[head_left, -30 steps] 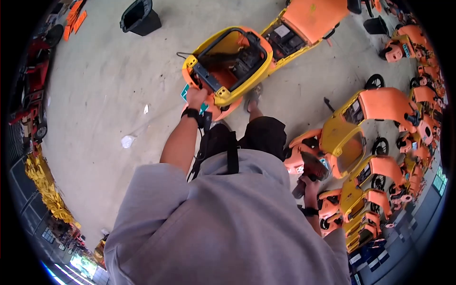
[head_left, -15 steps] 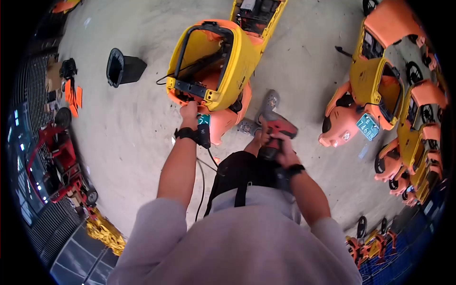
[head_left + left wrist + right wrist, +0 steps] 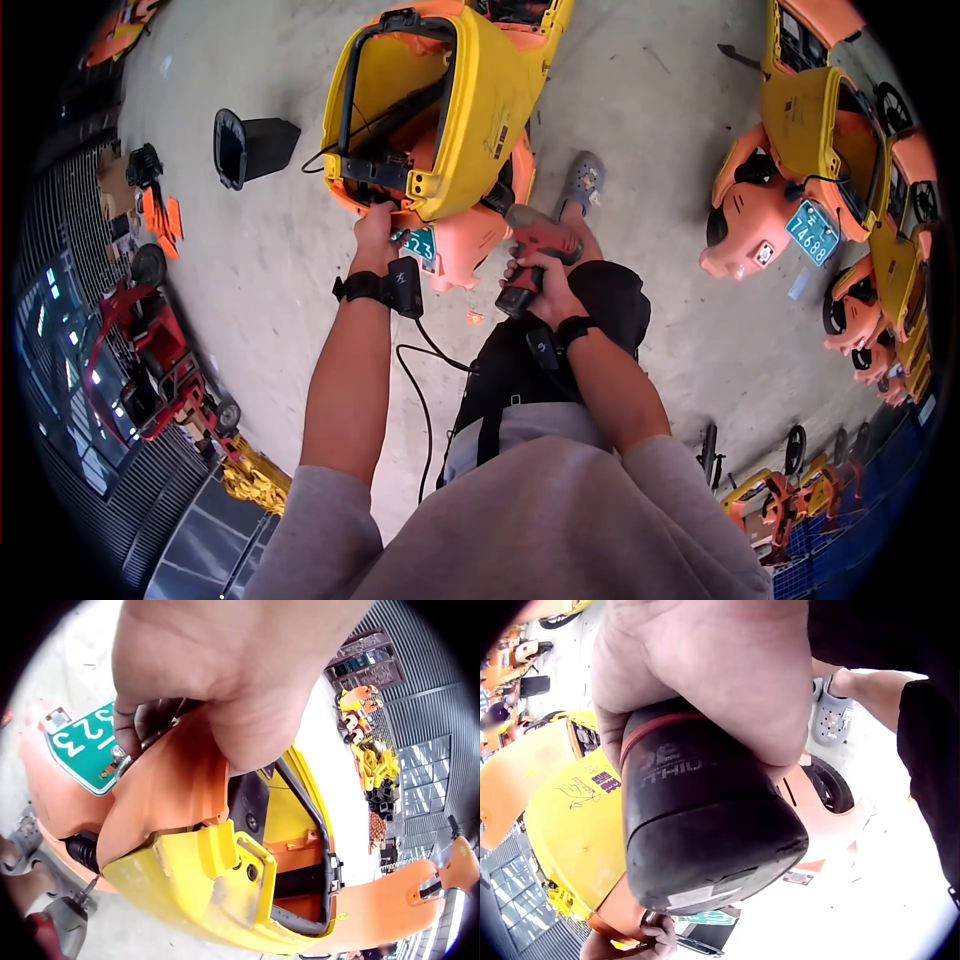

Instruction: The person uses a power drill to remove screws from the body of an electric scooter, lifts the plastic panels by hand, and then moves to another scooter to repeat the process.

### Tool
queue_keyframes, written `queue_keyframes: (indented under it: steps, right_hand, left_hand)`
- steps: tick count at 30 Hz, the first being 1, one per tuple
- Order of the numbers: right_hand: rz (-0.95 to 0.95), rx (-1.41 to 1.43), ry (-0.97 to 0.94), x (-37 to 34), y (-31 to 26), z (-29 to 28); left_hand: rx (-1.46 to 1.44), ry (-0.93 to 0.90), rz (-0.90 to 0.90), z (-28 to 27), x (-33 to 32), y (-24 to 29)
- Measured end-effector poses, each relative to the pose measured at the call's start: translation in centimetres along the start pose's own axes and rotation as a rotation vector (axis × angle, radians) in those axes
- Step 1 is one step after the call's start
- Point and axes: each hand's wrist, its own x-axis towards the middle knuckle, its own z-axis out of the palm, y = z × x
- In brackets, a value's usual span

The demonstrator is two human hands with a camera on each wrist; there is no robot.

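Observation:
My left hand (image 3: pixel 373 235) grips the edge of an orange rear panel (image 3: pixel 161 784) on a yellow-and-orange scooter (image 3: pixel 490 110). In the left wrist view its fingers curl over that edge beside the green licence plate (image 3: pixel 82 746). My right hand (image 3: pixel 552 292) holds a red-and-black cordless drill (image 3: pixel 545 238) by the handle. The drill's nose points toward the scooter's rear side, and its bit shows near the orange bodywork in the left wrist view. Seen from the right wrist, the black battery (image 3: pixel 712 825) fills the middle. The scooter's rear opening has a black frame (image 3: pixel 352 100) and exposes its inside.
A black bin (image 3: pixel 255 147) lies on the concrete floor to the left. Another scooter (image 3: pixel 765 215) with a green plate stands at the right, with several more behind it. A red vehicle frame (image 3: pixel 160 360) stands far left. Cables hang from my left wrist camera (image 3: pixel 403 288).
My right hand has brought the drill from my right side across to the scooter's rear. The left hand stays at the panel. The head view has turned, moving the scooter leftward.

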Motion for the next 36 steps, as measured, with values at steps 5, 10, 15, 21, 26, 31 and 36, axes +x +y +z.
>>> queue_keyframes:
  steps: [5,10,15,21,26,31,36]
  right_hand:
    - [0.008,0.065,-0.033,-0.2,1.0,-0.5]
    - [0.002,0.14,-0.045,-0.5,1.1,-0.1]
    - [-0.02,0.115,-0.06,-0.3,0.9,0.4]
    - [-0.009,0.146,-0.057,-0.1,1.4,0.2]
    - [-0.011,0.151,-0.07,-0.1,1.6,0.2]
    - [-0.02,0.162,-0.081,0.0,1.6,0.2]
    - [-0.026,0.178,-0.079,-0.1,1.4,0.3]
  left_hand:
    - [0.011,0.001,-0.042,-1.0,2.0,-0.4]
    - [0.017,-0.044,-0.016,-0.7,0.7,-0.1]
    - [0.009,-0.02,-0.038,-0.6,0.5,0.0]
    - [0.003,-0.003,-0.031,-0.5,-0.1,0.0]
    - [0.009,-0.024,-0.038,-0.4,-0.1,0.3]
    - [-0.004,-0.015,-0.048,-0.3,-0.2,0.3]
    - [-0.002,-0.027,-0.038,-0.5,0.2,0.3]
